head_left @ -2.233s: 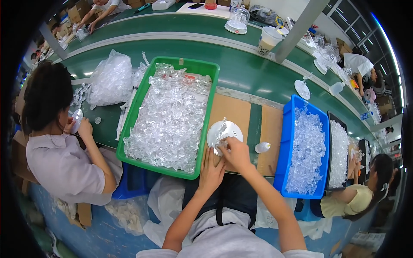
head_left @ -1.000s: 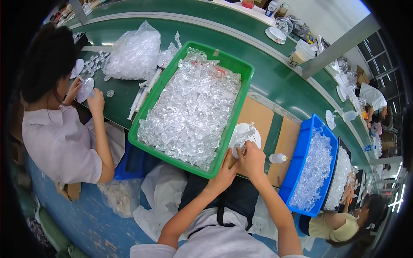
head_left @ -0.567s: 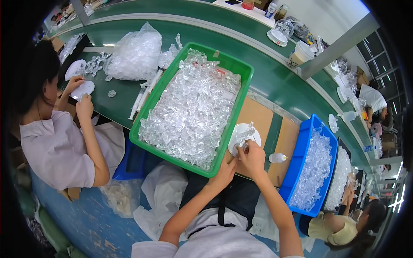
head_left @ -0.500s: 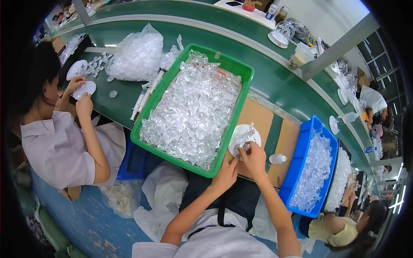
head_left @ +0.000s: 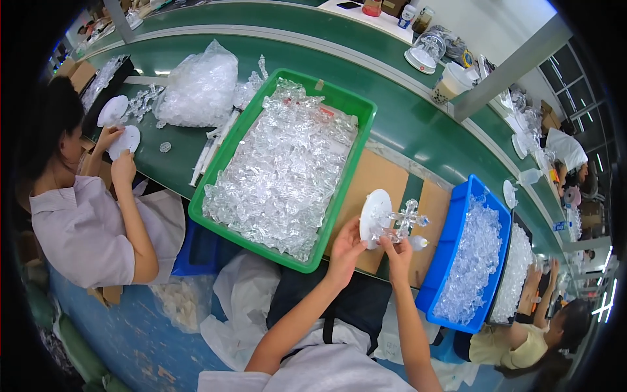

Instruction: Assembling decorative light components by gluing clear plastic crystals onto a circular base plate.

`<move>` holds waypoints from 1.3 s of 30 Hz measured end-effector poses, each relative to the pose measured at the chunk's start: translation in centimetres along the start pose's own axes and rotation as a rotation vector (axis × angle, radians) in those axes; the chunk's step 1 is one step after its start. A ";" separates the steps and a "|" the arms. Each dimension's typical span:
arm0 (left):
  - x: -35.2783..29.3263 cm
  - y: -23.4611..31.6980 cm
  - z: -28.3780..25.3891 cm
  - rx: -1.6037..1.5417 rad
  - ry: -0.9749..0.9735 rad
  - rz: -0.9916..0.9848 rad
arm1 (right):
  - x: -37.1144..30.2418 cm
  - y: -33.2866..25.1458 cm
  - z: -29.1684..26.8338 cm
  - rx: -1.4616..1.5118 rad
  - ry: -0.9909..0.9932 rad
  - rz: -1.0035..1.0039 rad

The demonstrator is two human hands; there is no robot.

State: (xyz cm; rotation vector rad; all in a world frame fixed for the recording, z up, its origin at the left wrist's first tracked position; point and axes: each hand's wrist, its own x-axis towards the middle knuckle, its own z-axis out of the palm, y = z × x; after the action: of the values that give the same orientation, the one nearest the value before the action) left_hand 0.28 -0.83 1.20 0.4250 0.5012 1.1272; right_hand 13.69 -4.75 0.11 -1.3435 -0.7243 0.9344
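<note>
A round white disc (head_left: 374, 212) is tilted up on edge in front of me, its face turned toward the right. Clear plastic flower-like pieces (head_left: 410, 215) stick out from that face. My left hand (head_left: 346, 256) grips the disc by its lower left edge, thumb in front. At the disc's lower right, the fingers of my right hand (head_left: 397, 258) are pinched on one of the clear pieces close to the disc. A small squeeze bottle (head_left: 418, 243) with a yellowish tip is partly hidden behind the right fingers.
A green bin (head_left: 369, 124) full of clear pieces stands to the left, a blue bin (head_left: 428, 297) of similar pieces to the right. Cardboard (head_left: 381, 173) covers the table between them. A co-worker (head_left: 85, 222) at the left holds another white disc (head_left: 124, 142); another person (head_left: 516, 343) works at the right.
The disc has come up from lying nearly flat to standing tilted, its clear pieces now pointing right. My right hand has moved slightly down and right; the view has shifted a little.
</note>
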 end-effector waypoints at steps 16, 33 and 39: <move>0.4 -1.2 0.6 0.224 -0.039 -0.047 | 0.1 -1.2 0.3 -0.384 0.037 -0.144; -0.1 -0.5 0.4 0.209 -0.050 -0.050 | 0.3 -1.2 -1.0 0.037 -0.057 0.106; 0.0 -0.6 0.2 0.275 -0.082 -0.031 | 0.1 -2.0 -0.2 0.033 -0.042 0.045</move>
State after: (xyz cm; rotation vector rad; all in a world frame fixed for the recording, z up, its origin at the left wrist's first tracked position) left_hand 0.87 -1.12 1.04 0.6978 0.5909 1.0099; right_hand 14.22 -4.76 2.03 -1.3193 -0.7100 1.0086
